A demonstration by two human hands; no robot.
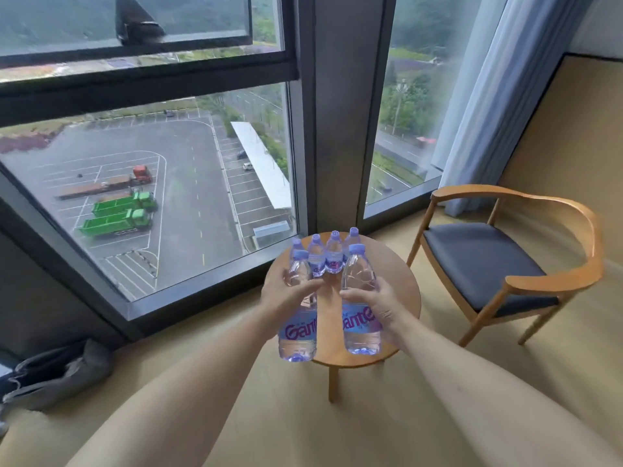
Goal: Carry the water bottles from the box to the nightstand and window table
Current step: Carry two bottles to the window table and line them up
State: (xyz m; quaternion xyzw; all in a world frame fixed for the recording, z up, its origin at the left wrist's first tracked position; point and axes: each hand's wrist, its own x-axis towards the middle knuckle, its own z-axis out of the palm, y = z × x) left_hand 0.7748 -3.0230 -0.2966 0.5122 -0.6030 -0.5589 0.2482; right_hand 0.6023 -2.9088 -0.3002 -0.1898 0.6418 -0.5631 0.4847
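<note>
- Two water bottles are up in the air over the near side of the window table (401,284), one per hand, both standing upright with caps up and bases down, so the long axis runs pretty much vertical.
- Left-hand bottle (298,326) sits a touch lower and hangs past the table's near-left edge; right-hand bottle (360,311) is over the tabletop.
- Both are clear plastic with pale purple-blue caps, a bluish tint at the base and water nearly to the neck.
- Labels are light blue with big purple lettering: I can read "Gant" on the left one and "Gante" on the right one, the rest wraps out of sight. The small print is too tiny to read.
- Left hand (286,296) is wrapped around its bottle above the label, fingers closed across the front. Right hand (374,306) does the same, thumb lying across the front.
- Behind them, four more bottles (325,256) of the same kind stand upright in a tight row at the table's far side, near the window (151,197).
- The table is small, round, light wood.
- A wooden armchair (505,261) with a dark blue seat stands just right of it, and a grey bag (57,375) lies on the floor well off to the left.
</note>
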